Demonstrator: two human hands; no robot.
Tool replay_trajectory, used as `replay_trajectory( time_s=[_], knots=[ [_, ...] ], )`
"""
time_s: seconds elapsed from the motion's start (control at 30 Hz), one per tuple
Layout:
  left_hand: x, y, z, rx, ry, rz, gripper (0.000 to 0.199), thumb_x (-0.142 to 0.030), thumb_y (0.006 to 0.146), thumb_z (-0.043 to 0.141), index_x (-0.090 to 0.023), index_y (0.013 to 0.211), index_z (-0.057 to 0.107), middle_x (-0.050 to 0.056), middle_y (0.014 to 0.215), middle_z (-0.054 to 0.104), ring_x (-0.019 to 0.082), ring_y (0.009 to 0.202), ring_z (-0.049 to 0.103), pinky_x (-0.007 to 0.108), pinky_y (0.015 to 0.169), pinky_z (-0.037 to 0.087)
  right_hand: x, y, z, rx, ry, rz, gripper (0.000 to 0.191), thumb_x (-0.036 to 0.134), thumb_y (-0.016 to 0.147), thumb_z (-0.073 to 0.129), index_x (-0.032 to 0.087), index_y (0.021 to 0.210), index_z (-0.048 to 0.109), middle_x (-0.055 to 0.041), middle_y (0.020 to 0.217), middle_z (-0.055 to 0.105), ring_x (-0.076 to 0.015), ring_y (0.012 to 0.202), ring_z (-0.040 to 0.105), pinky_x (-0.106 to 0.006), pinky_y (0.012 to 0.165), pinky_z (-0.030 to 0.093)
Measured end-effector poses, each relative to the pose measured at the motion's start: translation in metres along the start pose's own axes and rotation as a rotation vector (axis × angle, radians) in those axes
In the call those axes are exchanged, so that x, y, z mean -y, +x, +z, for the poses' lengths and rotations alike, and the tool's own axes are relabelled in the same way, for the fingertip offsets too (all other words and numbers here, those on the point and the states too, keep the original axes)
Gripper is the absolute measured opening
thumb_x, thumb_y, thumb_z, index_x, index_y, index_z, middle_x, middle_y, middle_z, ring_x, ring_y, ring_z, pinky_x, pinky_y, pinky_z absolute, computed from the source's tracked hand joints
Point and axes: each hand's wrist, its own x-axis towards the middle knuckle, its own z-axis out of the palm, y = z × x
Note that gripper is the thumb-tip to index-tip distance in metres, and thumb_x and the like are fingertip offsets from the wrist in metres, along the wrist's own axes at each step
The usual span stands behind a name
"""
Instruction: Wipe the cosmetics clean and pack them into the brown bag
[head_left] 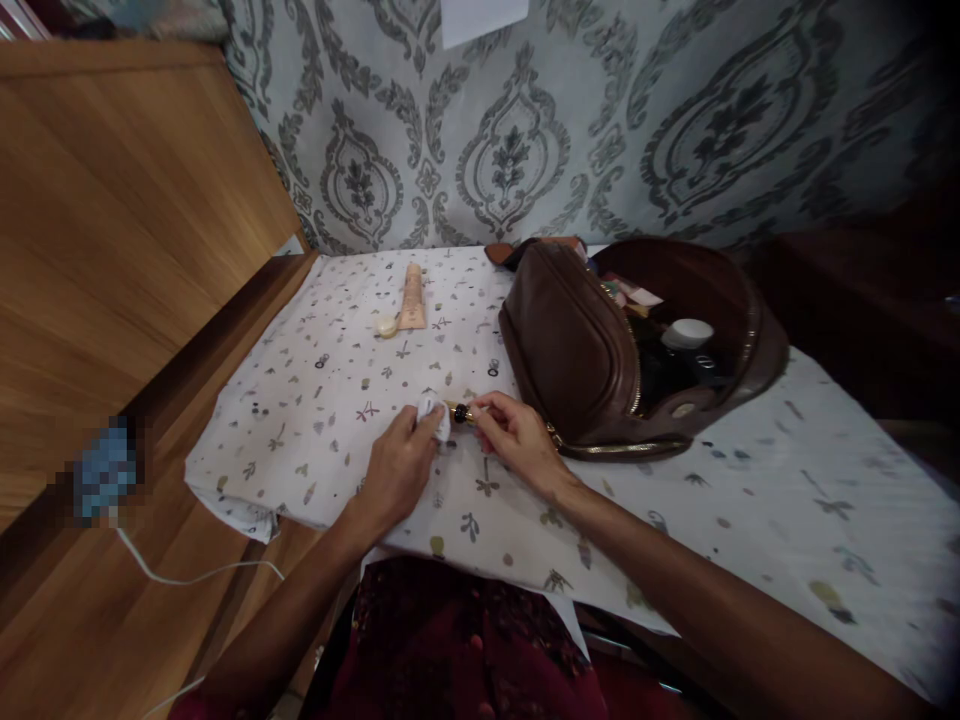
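My left hand (pixel 401 460) pinches a crumpled white wipe or cloth (pixel 433 415) between thumb and fingers above the table. Close beside it, the fingertips of my right hand (pixel 517 440) grip one end of a small black and gold cylinder (pixel 461 413), which could be a cosmetic tube; its exact kind is too small to tell. The cylinder's other end meets the white wipe. Farther back on the cloth lie a peach-coloured squeeze tube (pixel 412 297) and a small round cream-coloured jar or lid (pixel 387 326).
To the right of my hands stands an open brown leather cosmetic bag (pixel 577 340), with a white round-topped item (pixel 688 334) and other items inside. A printed white tablecloth (pixel 300 420) covers the table. Wooden furniture (pixel 135 190) is on the left, near a white cable (pixel 187 577).
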Motion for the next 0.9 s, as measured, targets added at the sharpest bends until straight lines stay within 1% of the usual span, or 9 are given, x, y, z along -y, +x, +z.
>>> replay_trajectory(
  time_s=[0.1, 0.2, 0.37, 0.43, 0.5, 0.6, 0.7, 0.77, 0.9],
  knots=[
    [-0.010, -0.001, 0.004, -0.025, 0.048, 0.105, 0.040, -0.016, 0.098, 0.038, -0.021, 0.138, 0.046, 0.007, 0.098, 0.056, 0.018, 0.085, 0.057, 0.028, 0.073, 0.050, 0.004, -0.002, 0.001, 0.047, 0.116, 0.097, 0.037, 0.058, 0.081, 0.059, 0.021, 0.081, 0.059, 0.0016, 0.058, 0.058, -0.0127, 0.044, 0.050, -0.024, 0.040, 0.033],
    [-0.012, 0.002, 0.004, -0.003, 0.114, 0.112, 0.041, -0.017, 0.098, 0.041, -0.020, 0.139, 0.045, 0.008, 0.097, 0.057, 0.020, 0.087, 0.058, 0.029, 0.072, 0.050, 0.010, -0.004, 0.003, 0.072, 0.283, 0.223, 0.041, 0.061, 0.075, 0.064, 0.021, 0.076, 0.055, 0.0020, 0.058, 0.058, -0.0101, 0.042, 0.046, -0.022, 0.037, 0.027],
    [0.001, 0.014, -0.006, -0.027, 0.090, -0.094, 0.040, -0.027, 0.096, 0.051, -0.021, 0.136, 0.050, 0.009, 0.100, 0.058, 0.022, 0.091, 0.059, 0.030, 0.074, 0.050, 0.021, -0.007, 0.005, 0.084, 0.500, 0.317, 0.043, 0.058, 0.070, 0.072, 0.019, 0.077, 0.055, 0.0034, 0.059, 0.057, -0.0066, 0.043, 0.042, -0.019, 0.038, 0.023],
    [0.007, 0.019, -0.010, -0.051, -0.087, -0.209, 0.036, -0.032, 0.097, 0.048, -0.020, 0.130, 0.054, 0.009, 0.101, 0.059, 0.022, 0.092, 0.059, 0.031, 0.077, 0.049, 0.025, -0.008, 0.005, 0.092, 0.558, 0.314, 0.044, 0.058, 0.069, 0.074, 0.019, 0.079, 0.056, 0.0037, 0.059, 0.057, -0.0060, 0.043, 0.041, -0.018, 0.038, 0.022],
    [0.010, 0.022, -0.011, -0.044, -0.414, -0.309, 0.033, -0.041, 0.099, 0.044, -0.018, 0.112, 0.062, 0.007, 0.093, 0.061, 0.019, 0.084, 0.058, 0.029, 0.074, 0.048, 0.026, -0.008, 0.005, 0.113, 0.593, 0.296, 0.045, 0.057, 0.068, 0.076, 0.019, 0.084, 0.058, 0.0037, 0.060, 0.058, -0.0061, 0.044, 0.042, -0.019, 0.038, 0.022],
    [0.005, 0.025, -0.007, 0.019, -0.992, -0.553, 0.049, -0.062, 0.093, 0.043, -0.017, 0.084, 0.060, 0.000, 0.069, 0.056, 0.013, 0.060, 0.052, 0.023, 0.057, 0.043, 0.025, -0.008, 0.005, 0.161, 0.607, 0.271, 0.048, 0.058, 0.068, 0.077, 0.021, 0.091, 0.058, 0.0034, 0.061, 0.060, -0.0075, 0.045, 0.044, -0.019, 0.040, 0.026],
    [-0.009, 0.027, -0.002, 0.053, -1.355, -0.751, 0.058, -0.074, 0.082, 0.051, -0.017, 0.082, 0.058, -0.002, 0.064, 0.056, 0.010, 0.053, 0.050, 0.020, 0.050, 0.036, 0.021, -0.009, 0.007, 0.187, 0.595, 0.233, 0.049, 0.060, 0.069, 0.076, 0.022, 0.091, 0.056, 0.0030, 0.065, 0.063, -0.0084, 0.047, 0.048, -0.020, 0.041, 0.029],
    [-0.020, 0.029, -0.001, 0.083, -1.443, -0.739, 0.061, -0.076, 0.079, 0.052, -0.015, 0.081, 0.059, 0.000, 0.064, 0.058, 0.011, 0.054, 0.051, 0.021, 0.051, 0.036, 0.019, -0.009, 0.009, 0.188, 0.554, 0.184, 0.047, 0.061, 0.072, 0.073, 0.022, 0.090, 0.054, 0.0039, 0.063, 0.061, -0.0088, 0.047, 0.049, -0.020, 0.042, 0.031],
    [-0.032, 0.028, 0.000, 0.140, -1.432, -0.627, 0.062, -0.075, 0.082, 0.048, -0.015, 0.074, 0.060, 0.001, 0.056, 0.057, 0.011, 0.049, 0.049, 0.022, 0.048, 0.030, 0.015, -0.011, 0.011, 0.171, 0.424, 0.077, 0.046, 0.065, 0.078, 0.064, 0.024, 0.091, 0.050, 0.0078, 0.053, 0.054, -0.0106, 0.045, 0.050, -0.021, 0.042, 0.033]
  ],
)
